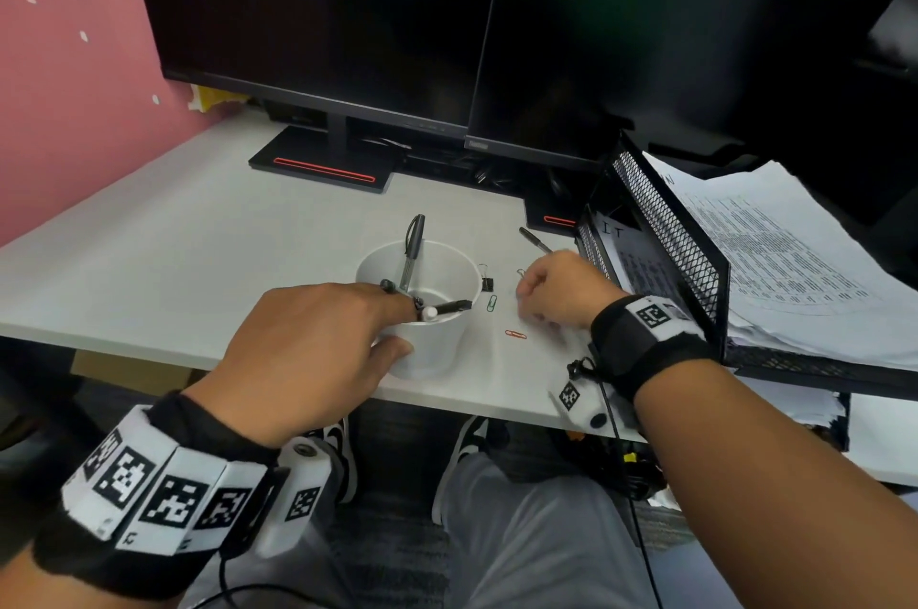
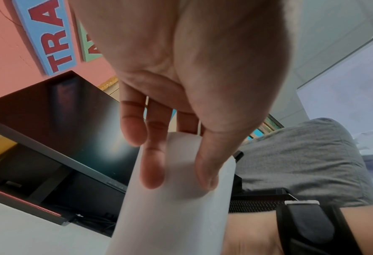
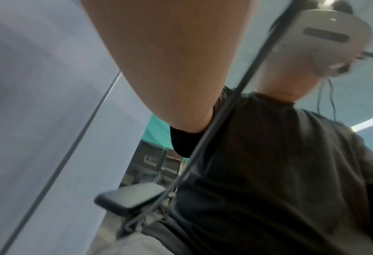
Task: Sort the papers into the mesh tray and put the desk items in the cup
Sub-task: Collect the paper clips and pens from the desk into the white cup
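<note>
While our left hand (image 1: 318, 340) grips the cup (image 1: 427, 345), our right hand (image 1: 561, 290), at its three o'clock, curls knuckles-up; its grasp we cannot tell.

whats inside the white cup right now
Two black pens stand in the white cup; a marker lies across its rim. The left hand hides part of the inside.

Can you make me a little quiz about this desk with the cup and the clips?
1. True or false: the left hand holds the white cup.
2. What lies nearest the desk's front edge? A) the orange paper clip B) the green paper clip C) the black binder clip
3. Fill in: the printed papers lie in the mesh ____.

Key: 1 true; 2 A; 3 tray.
</note>
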Demonstrator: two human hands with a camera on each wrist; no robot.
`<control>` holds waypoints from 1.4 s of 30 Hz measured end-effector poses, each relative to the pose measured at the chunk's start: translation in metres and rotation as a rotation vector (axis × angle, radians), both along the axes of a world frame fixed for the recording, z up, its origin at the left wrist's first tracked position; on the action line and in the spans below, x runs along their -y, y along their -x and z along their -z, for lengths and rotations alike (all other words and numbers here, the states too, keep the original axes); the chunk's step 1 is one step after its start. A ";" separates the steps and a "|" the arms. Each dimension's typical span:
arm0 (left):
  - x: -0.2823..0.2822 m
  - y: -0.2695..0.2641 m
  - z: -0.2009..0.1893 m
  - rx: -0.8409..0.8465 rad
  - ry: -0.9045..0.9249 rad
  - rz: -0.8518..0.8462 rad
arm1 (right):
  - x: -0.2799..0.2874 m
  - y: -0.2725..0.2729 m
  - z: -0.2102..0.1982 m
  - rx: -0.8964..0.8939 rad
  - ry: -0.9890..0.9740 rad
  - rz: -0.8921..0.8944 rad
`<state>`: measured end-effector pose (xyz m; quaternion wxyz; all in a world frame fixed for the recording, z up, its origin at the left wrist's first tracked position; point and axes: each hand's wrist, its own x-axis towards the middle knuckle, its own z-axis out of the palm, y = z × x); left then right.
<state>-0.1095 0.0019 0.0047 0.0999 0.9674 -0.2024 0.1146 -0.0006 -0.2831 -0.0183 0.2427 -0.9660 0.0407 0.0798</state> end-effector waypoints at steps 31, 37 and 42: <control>0.002 -0.002 0.003 0.027 0.039 0.017 | -0.034 0.010 -0.001 -0.142 0.283 -0.087; 0.001 0.000 0.002 0.044 0.057 0.014 | -0.034 0.009 0.000 -0.237 0.221 -0.076; -0.005 0.000 0.002 0.032 0.046 -0.001 | -0.022 0.005 0.007 -0.196 -0.561 0.285</control>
